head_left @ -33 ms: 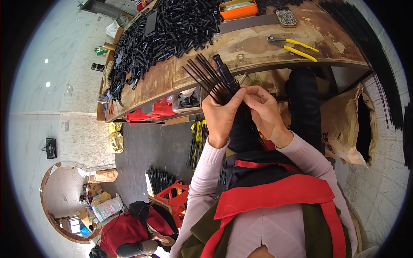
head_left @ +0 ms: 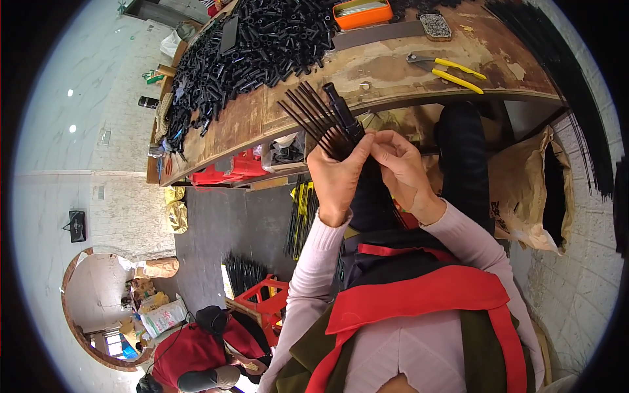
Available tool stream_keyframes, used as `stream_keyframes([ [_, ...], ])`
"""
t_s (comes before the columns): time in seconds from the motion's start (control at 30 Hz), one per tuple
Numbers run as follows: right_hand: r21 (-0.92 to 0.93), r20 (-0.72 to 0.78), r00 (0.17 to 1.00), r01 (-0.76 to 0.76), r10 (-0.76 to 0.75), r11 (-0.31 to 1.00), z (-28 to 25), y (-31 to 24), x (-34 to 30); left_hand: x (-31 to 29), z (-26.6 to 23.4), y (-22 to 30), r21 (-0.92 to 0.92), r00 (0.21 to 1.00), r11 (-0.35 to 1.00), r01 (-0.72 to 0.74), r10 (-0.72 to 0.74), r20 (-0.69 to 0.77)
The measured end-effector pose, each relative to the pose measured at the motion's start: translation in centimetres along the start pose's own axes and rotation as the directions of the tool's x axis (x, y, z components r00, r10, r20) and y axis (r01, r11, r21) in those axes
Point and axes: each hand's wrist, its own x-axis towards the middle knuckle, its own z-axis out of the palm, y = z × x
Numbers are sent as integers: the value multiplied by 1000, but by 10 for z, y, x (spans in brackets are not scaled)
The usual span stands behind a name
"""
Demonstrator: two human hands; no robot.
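- Left hand [head_left: 336,181]: grasping; thin black rods [head_left: 322,124] and one thick black jointed piece [head_left: 342,110] stick out past its thumb, away from the body.
- Right hand [head_left: 403,164]: just beside left thumb, thumb and forefinger drawn together; can't tell if anything's pinched, contact spot hidden.
- Rods fan out left of the thick piece, tilted; lower ends hidden by the hands. Left thumb presses across the base, probably to stop the bundle slipping.
- Both hands meet in front of the body, near the bench's close edge; likely keeps the rods in view and leaves right fingertips free for fine work.
- Heap of black pieces [head_left: 255,59] on the workbench [head_left: 400,72], ahead-left of the hands; looks like loose stock, dumped within left reach.
- Yellow-handled pliers [head_left: 455,75]: ahead-right of the hands, not held, handles spread; presumably parked for right-hand pickup.
- Orange box [head_left: 367,19] and grey speckled block [head_left: 436,27]: farther ahead, past the work spot, maybe to keep the near edge free.
- Black rod bundle [head_left: 244,275]: below-left of the hands, beside red stool [head_left: 268,298]. Co-worker in red [head_left: 180,357] farther below-left.
- Writing: dark print on brown paper bag [head_left: 524,190], right of the hands; coloured print on white sack [head_left: 162,318], far below-left; faint pale mark on black wall-hung bag [head_left: 77,226], far left. No readable marks on held pieces.
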Motion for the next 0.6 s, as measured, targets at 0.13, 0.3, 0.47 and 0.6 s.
stream_keyframes([
  [0.13,70,10,1000,-12,11,998,0,0,-1,-3,8,-2,63,996,997,-35,40,-81],
  [0.3,-44,-96,973,208,-211,977,6,20,-17,4,-12,-13,-238,947,958,161,-81,312],
  [0.47,-85,-54,977,200,-205,976,-2,22,-13,0,-11,-18,-245,958,963,111,-39,283],
  [0.6,-182,-40,991,115,-124,977,-13,23,-12,-2,-15,-16,22,960,1000,19,-25,278],
])
